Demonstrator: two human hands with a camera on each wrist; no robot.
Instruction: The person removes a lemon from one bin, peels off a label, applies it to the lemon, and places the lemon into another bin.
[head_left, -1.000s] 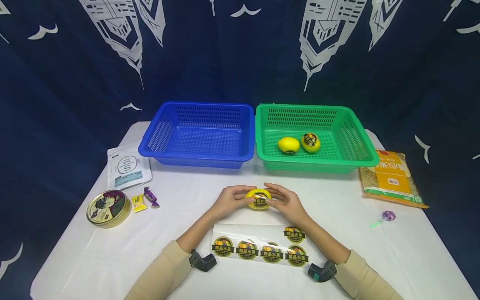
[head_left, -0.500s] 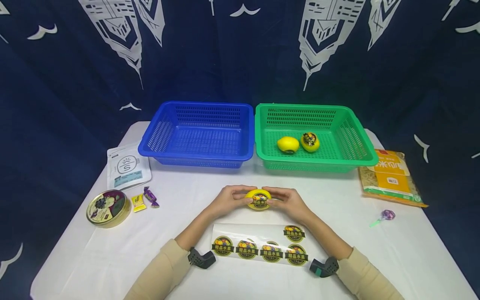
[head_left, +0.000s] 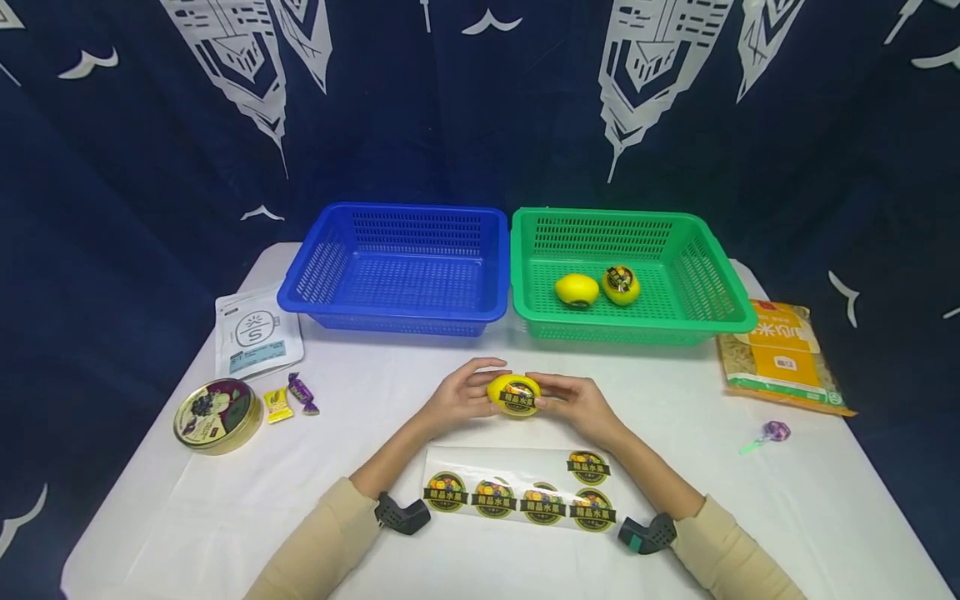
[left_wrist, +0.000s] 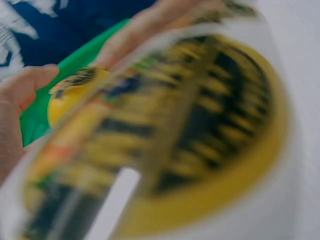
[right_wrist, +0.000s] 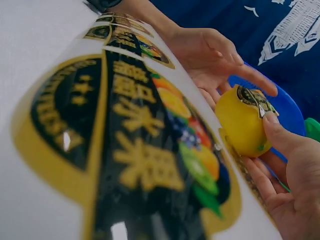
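A yellow lemon (head_left: 513,395) bears a round black-and-gold fruit sticker (right_wrist: 252,99) on its side. My right hand (head_left: 583,407) holds the lemon, with the thumb (right_wrist: 280,132) at the sticker's edge and fingers beneath. On the other side, my left hand (head_left: 459,398) is spread beside the lemon, its fingers loosely extended; in the right wrist view they reach past the fruit without gripping it. Nearer the body lies a white sheet of stickers (head_left: 498,461), with several round ones on it. This sheet fills much of both wrist views, blurred in the left one.
Behind the hands stand a blue basket (head_left: 393,317) and a green basket (head_left: 637,327), with two stickered lemons (head_left: 577,290) in the green one. A round tin (head_left: 217,417), wrapped candies (head_left: 302,393) and a white pouch (head_left: 257,333) lie left. A grain bag (head_left: 783,358) and lollipop (head_left: 776,431) lie right.
My left hand has loosened from the lemon, its fingers lifting and spreading away. The lemon has tilted slightly and shifted a little left in my right hand.
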